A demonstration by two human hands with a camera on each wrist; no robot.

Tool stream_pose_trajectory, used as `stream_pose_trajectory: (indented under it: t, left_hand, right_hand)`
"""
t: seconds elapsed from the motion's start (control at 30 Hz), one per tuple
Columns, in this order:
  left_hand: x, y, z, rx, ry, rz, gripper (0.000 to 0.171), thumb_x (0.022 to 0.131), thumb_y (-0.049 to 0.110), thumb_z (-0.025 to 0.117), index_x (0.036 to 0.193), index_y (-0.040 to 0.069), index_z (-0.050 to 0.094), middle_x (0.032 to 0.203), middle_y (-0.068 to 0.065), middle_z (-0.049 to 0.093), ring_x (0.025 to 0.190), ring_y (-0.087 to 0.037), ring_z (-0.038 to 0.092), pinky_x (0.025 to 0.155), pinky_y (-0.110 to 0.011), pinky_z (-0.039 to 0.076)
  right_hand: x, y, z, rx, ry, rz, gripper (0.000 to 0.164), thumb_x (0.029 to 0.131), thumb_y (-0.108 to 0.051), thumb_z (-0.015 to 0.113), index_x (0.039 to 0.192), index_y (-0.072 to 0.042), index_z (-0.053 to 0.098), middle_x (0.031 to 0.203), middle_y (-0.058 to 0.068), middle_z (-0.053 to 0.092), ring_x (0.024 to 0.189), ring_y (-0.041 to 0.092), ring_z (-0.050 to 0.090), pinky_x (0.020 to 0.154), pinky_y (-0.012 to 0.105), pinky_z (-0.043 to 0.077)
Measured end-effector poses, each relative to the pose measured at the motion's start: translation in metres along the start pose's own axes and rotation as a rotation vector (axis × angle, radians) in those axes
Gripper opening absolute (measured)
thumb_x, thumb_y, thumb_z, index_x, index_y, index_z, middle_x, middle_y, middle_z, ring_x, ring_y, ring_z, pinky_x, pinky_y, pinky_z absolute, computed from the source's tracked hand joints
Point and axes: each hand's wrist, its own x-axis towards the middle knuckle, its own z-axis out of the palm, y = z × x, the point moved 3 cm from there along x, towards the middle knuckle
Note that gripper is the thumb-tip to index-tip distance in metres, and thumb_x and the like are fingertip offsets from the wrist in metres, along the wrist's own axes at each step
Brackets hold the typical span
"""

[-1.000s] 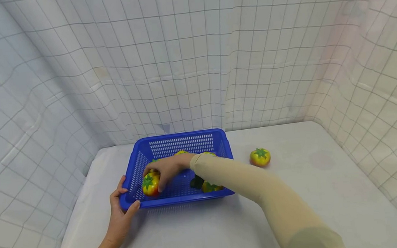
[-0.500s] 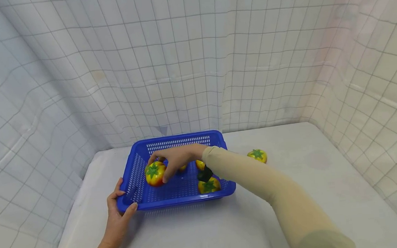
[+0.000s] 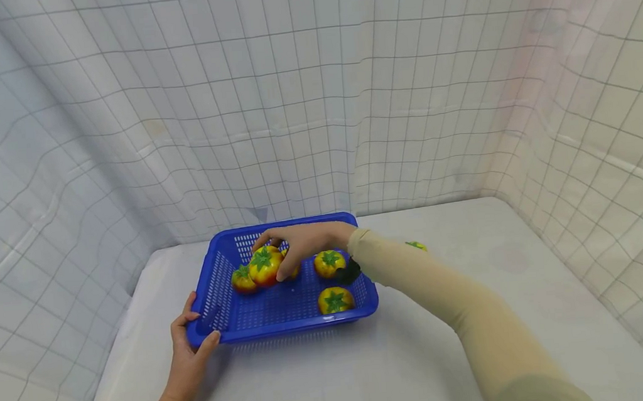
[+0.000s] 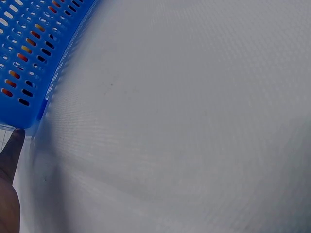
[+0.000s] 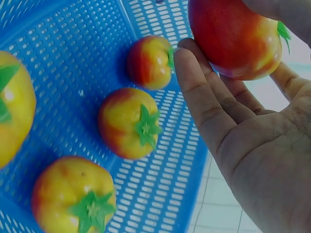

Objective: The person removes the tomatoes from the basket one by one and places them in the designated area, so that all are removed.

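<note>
My right hand [image 3: 309,239] holds a red-and-yellow tomato [image 3: 265,265] with a green star-shaped top, raised inside the blue plastic basket [image 3: 292,329]. In the right wrist view, thumb and fingers pinch this tomato [image 5: 233,41] clear of the basket floor. Other tomatoes lie in the basket: one at the left [image 3: 242,283], one partly behind the right hand, and two at the right, the nearer tomato [image 3: 336,300] by the front wall. My left hand [image 3: 188,356] grips the basket's front left corner, thumb on the front rim; the left wrist view shows only part of it.
Another tomato [image 3: 416,244] lies on the white tabletop [image 3: 496,262] right of the basket, mostly hidden by my right sleeve [image 3: 418,281]. White grid-patterned curtains [image 3: 291,102] surround the table at the back and sides.
My right hand has lifted the tomato from the basket's left front and carried it up, back and to the right, uncovering another tomato at the left. The left hand keeps its grip on the corner.
</note>
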Motion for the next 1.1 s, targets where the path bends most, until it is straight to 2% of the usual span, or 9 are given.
stream_pose_trajectory:
  t: [0.17,0.47,0.83,1.1]
  left_hand:
    - [0.000,-0.001,0.000,-0.007,0.000,0.015,0.051,0.103,0.007,0.057,0.135,0.020,0.020,0.172,0.008,0.002,0.156,-0.032,0.001,0.103,-0.008,0.030]
    - [0.002,-0.002,0.000,-0.046,-0.001,-0.001,0.052,0.103,0.006,0.057,0.136,0.022,0.021,0.171,0.011,0.001,0.155,-0.035,0.000,0.101,-0.008,0.033]
    - [-0.002,-0.001,0.000,0.011,-0.004,0.036,0.051,0.103,0.007,0.056,0.138,0.016,0.019,0.171,0.009,0.002,0.156,-0.026,0.003,0.103,-0.007,0.029]
    - [0.000,-0.001,0.000,0.008,-0.007,0.033,0.050,0.103,0.008,0.057,0.136,0.020,0.020,0.171,0.010,0.002,0.156,-0.024,0.001,0.106,-0.007,0.027]
  right_hand:
    - [-0.013,0.003,-0.010,0.024,0.024,0.013,0.074,0.081,-0.036,0.085,0.144,-0.039,0.045,0.143,-0.001,0.044,0.124,0.017,0.052,0.102,0.036,0.047]
    - [-0.036,0.005,-0.024,0.040,0.085,-0.009,0.074,0.083,-0.035,0.085,0.145,-0.036,0.044,0.141,0.000,0.046,0.124,0.020,0.053,0.103,0.038,0.047]
    - [-0.073,0.021,-0.041,0.109,0.161,0.009,0.078,0.084,-0.029,0.085,0.149,-0.030,0.042,0.149,0.003,0.042,0.129,0.024,0.051,0.103,0.040,0.049]
    - [-0.099,0.034,-0.047,0.120,0.211,0.051,0.074,0.084,-0.029,0.083,0.146,-0.035,0.044,0.148,0.003,0.042,0.129,0.026,0.051,0.105,0.043,0.047]
